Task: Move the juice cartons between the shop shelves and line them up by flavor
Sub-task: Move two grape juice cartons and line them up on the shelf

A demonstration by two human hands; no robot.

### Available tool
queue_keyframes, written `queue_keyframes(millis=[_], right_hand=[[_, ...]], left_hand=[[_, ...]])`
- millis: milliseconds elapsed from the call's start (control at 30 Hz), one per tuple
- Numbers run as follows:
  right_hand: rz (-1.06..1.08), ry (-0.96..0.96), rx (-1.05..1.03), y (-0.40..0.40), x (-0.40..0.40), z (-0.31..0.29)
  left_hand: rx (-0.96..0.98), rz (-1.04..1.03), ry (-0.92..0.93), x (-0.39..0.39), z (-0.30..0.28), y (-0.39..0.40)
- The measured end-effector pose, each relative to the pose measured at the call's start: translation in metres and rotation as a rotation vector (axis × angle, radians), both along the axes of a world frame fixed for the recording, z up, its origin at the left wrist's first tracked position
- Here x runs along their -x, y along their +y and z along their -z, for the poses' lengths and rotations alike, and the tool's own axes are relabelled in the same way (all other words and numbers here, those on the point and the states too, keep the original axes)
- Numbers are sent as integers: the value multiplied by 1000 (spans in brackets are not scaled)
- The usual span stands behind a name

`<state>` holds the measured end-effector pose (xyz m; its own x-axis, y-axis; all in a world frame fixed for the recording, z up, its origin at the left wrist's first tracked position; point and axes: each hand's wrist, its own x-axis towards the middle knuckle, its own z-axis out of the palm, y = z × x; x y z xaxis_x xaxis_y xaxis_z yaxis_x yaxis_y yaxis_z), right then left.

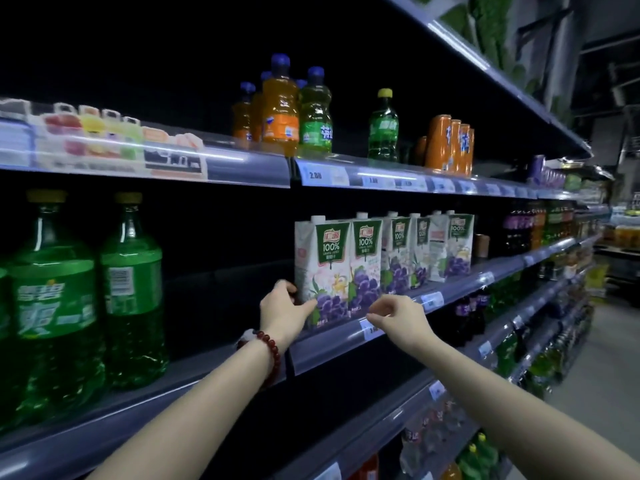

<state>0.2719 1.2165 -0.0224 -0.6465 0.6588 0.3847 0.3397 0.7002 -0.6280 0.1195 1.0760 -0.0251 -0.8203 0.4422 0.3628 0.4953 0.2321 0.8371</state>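
Several white grape juice cartons with green labels stand in a row on the middle shelf [332,344]. My left hand [282,311] grips the lower left corner of the leftmost grape carton [323,258], thumb on its front and fingers around its side. A second grape carton [365,261] stands right against it, and more grape cartons [450,247] continue to the right. My right hand [398,315] hovers at the shelf edge in front of the second carton, fingers loosely curled, holding nothing.
Two large green soda bottles [133,289] stand on the same shelf at the left. The shelf above carries orange soda bottles [280,109], green bottles [382,128] and orange cans [450,143]. Lower shelves hold more drinks. The aisle floor [606,375] runs along the right.
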Motion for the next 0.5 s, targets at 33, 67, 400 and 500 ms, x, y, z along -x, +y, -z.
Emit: queue_keyframes(millis=[33,67,400,500], right_hand=[[7,9,10,8,1,3],[13,22,26,16,2,5],[-8,148,101,91,44,10],[-83,161,172,108,62,13]], left_hand=[[9,-12,2,1,2,5],[12,-28,5,2,2,10],[-51,-95,-17,14,2,39],[-86,-104,-5,16,6,41]])
